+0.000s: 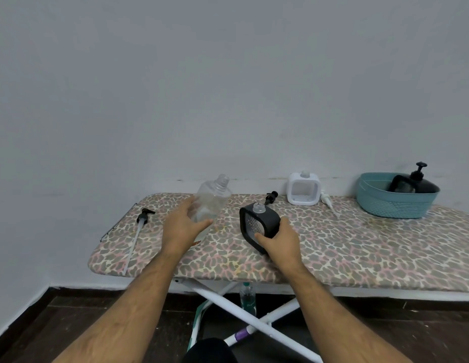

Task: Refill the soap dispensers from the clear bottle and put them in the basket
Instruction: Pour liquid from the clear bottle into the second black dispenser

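Left hand [184,226] wrapped round lower body of clear bottle [211,199], thumb across the front; bottle tilted, uncapped neck pointing up and right. Looks near empty, so probably light; thin clear plastic, likely to flex if squeezed, slick if soapy. Best held at mid-body, as now.

Right hand [276,241] gripping black dispenser [259,225] at its lower right corner, tipped back on the table [359,247], open neck upward, near the bottle mouth. Rigid frame, firm grip safe; narrow neck, spill risk on pouring.

Black pump [270,197] lying just behind it. White dispenser [304,189] upright further back, neck open, white pump [327,200] beside it. Another pump with long tube [139,231] at left end. Basket [393,203] far right, one black dispenser with pump [414,183] already inside.
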`<state>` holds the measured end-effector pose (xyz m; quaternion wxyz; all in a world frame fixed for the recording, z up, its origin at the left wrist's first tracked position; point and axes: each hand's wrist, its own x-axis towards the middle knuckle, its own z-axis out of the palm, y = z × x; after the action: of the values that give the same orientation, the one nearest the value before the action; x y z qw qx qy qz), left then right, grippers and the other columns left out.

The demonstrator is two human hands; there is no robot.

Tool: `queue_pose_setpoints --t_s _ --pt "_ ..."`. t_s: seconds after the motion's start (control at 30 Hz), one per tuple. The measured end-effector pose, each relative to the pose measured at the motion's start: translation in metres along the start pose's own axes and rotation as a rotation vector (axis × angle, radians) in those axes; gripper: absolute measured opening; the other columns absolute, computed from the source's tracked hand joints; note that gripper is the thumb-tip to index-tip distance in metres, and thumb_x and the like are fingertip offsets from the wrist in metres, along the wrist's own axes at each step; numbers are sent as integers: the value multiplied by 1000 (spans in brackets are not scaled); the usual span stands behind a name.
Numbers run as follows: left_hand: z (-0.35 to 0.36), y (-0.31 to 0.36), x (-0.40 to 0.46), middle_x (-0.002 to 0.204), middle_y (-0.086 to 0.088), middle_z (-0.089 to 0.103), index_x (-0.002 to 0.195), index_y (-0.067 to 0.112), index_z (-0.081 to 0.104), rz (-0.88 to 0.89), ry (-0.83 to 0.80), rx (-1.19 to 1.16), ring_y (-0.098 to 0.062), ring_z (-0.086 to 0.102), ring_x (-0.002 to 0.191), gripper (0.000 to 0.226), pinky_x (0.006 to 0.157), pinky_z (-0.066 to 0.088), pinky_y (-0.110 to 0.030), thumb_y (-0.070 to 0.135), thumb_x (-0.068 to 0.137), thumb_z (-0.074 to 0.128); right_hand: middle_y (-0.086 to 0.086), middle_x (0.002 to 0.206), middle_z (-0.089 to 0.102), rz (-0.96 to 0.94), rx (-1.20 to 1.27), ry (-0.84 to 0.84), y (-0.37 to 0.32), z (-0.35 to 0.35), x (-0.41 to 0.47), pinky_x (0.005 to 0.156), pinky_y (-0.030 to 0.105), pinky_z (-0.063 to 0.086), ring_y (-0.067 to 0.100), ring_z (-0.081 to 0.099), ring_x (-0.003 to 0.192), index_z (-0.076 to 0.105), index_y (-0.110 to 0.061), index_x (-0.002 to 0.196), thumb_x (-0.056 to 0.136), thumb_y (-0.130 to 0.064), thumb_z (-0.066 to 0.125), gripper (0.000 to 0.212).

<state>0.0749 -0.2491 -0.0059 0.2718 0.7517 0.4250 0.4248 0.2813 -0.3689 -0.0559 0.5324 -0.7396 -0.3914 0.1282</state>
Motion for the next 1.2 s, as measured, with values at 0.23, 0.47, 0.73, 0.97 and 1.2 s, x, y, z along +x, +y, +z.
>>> queue_pose_setpoints --t_s 0.23,0.47,0.73,0.97,1.2 --pt "1 15 1 127 5 66 140 26 50 82 -82 162 -14 63 113 78 97 52 -36 38 72 85 -7 112 62 -3 84 17 2 1 -7 82 31 57 14 64 95 39 -22 133 74 -35 84 75" --pt "0 22 -1 130 5 65 145 26 45 190 -179 378 -16 64 114 83 95 51 -33 40 73 84 -11 113 60 -19 147 -78 -6 -12 2 76 12 45 12 61 103 39 -26 144 77 -27 84 80" --pt "-1 36 -1 122 4 69 145 33 42 304 -182 684 -19 67 103 75 82 54 -33 45 80 77 -8 108 68 -86 43 5 -5 -4 1 84 28 56 13 65 95 52 -27 135 79 -29 79 62" --pt "-2 44 5 124 3 68 147 34 40 310 -187 781 -20 65 108 75 81 52 -34 45 82 75 -6 112 70 -77 32 5 -2 -5 2 85 31 56 14 65 98 51 -27 136 78 -30 79 64" --pt "-4 56 12 130 7 65 146 33 40 336 -218 822 -18 63 113 75 88 50 -34 45 81 76 -5 112 69 -63 51 -13 -3 -7 1 86 32 56 15 65 98 50 -26 136 78 -26 78 64"
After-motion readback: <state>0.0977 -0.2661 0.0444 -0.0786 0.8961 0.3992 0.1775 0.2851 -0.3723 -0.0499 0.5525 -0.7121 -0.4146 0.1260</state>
